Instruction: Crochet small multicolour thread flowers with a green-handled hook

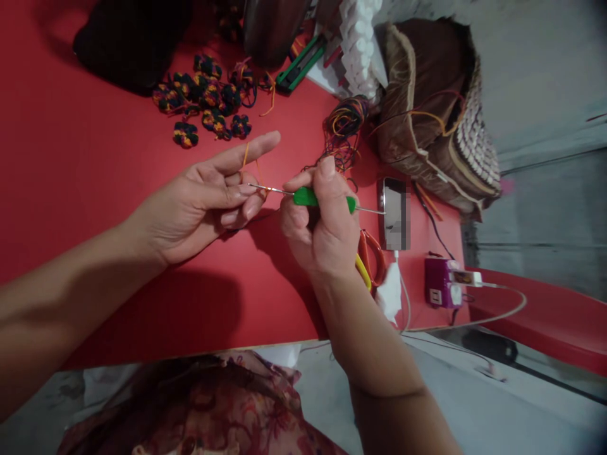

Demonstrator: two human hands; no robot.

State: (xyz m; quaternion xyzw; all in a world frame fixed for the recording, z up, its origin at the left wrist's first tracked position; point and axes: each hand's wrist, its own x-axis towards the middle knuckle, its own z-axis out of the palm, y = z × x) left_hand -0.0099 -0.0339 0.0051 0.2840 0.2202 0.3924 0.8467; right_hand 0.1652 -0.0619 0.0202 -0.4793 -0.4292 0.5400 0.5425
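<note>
Crochet hook [313, 197] level — tip toward left hand [203, 205], right hand [322, 234] fingers clamped on it, left fingers pinching yarn [246, 153]

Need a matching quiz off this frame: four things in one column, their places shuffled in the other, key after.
Things
1. crochet hook
2. orange yarn
3. crocheted flowers
4. phone

Places
A. heaped at the far side of the red table
B. gripped in the right hand
C. flat on the table, just right of the right hand
D. running over the forefinger of the left hand

Pairs: 1-B, 2-D, 3-A, 4-C
</note>
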